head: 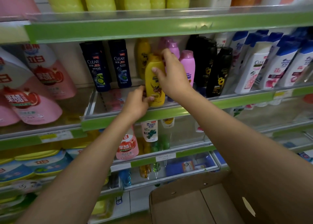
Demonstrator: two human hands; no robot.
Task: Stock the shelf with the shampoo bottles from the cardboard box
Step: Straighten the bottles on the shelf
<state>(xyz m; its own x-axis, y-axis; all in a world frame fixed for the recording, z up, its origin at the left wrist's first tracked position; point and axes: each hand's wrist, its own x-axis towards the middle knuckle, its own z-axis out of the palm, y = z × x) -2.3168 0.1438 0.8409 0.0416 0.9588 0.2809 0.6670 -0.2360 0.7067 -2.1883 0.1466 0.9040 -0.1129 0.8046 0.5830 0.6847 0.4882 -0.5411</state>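
hands [171, 73] [138, 103] gripping yellow shampoo bottle [154, 81], shelf [186, 111]

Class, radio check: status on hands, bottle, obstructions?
Both hands, left and right, grip yellow bottle. Bottle upright at shelf front. Pink bottle close beside.

Two bare forearms in view, no sleeves, nothing on wrists. Left hand [137, 103] and right hand [171, 74] bare: no gloves, rings or watch seen. Short nails on fingers [154, 69].
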